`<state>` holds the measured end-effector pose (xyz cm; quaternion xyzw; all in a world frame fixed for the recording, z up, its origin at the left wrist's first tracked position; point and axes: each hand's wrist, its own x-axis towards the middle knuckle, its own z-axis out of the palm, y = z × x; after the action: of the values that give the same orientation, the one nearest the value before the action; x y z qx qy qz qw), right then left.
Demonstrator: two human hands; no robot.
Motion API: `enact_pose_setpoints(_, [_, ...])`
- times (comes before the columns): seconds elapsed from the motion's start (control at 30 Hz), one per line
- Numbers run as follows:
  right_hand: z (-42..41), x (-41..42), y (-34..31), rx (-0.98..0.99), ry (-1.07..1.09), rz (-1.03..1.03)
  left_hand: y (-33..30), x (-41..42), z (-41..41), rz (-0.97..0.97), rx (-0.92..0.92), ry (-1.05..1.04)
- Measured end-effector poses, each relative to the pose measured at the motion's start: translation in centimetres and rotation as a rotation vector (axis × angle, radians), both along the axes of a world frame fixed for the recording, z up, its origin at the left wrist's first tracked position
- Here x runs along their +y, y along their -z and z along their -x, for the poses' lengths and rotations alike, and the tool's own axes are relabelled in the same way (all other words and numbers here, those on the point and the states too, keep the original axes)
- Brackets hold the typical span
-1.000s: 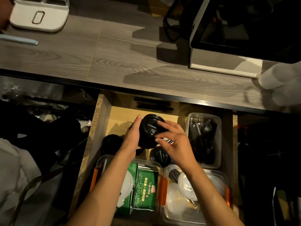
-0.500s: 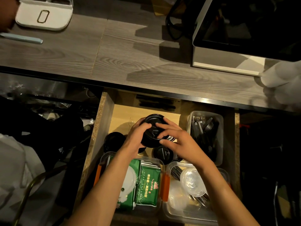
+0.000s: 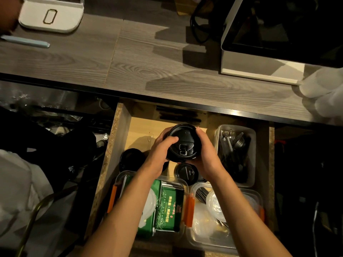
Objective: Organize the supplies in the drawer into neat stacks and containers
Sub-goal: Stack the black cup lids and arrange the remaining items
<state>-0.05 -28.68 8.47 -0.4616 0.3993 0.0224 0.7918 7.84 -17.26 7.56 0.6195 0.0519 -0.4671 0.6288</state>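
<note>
A stack of black lids (image 3: 182, 143) is gripped between the left hand (image 3: 160, 151) and right hand (image 3: 206, 154), fingers curled round it. It is held above the open drawer (image 3: 118, 138).

Dim warm light, deep shadows, curved edges

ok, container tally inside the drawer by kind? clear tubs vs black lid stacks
Clear tubs: 3 (cutlery tub, tub with green packets, tub with clear lids)
Black lid stacks: 3 (held stack, left stack, near stack)
Total: 6
</note>
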Motion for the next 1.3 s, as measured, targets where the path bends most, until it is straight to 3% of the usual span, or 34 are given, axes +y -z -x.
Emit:
enact_pose_setpoints(0.17, [-0.3, 0.3, 0.7, 0.068, 0.005, 0.17, 0.2, -0.1, 0.2, 0.034, 0.027, -0.008])
enact_pose_setpoints(0.37, [0.6, 0.7, 1.4, -0.002, -0.067, 0.38, -0.3, 0.3, -0.5, -0.02, 0.141, 0.025])
enact_pose_setpoints(0.47, [1.0, 1.0, 1.8, -0.049, -0.053, 0.357, -0.8, 0.3, -1.0, -0.052, 0.157, 0.097])
enact_pose_setpoints(0.57, [1.1, 0.9, 2.2, -0.056, -0.017, 0.2, -0.9, 0.3, -1.2, -0.114, 0.097, 0.135])
enact_pose_setpoints(0.83, [0.1, 1.2, 1.8, -0.012, -0.077, 0.006, -1.0, 1.7, -1.3, -0.192, -0.037, 0.076])
enact_pose_setpoints(1.03, [-2.8, 3.2, 3.8, 0.097, 0.012, 0.097, 1.3, 2.9, -2.8, -0.279, 0.007, -0.115])
enact_pose_setpoints(1.3, [-9.4, 4.6, 8.2, 0.151, -0.099, 0.045, 6.2, 4.0, -7.3, -0.393, -0.093, -0.205])
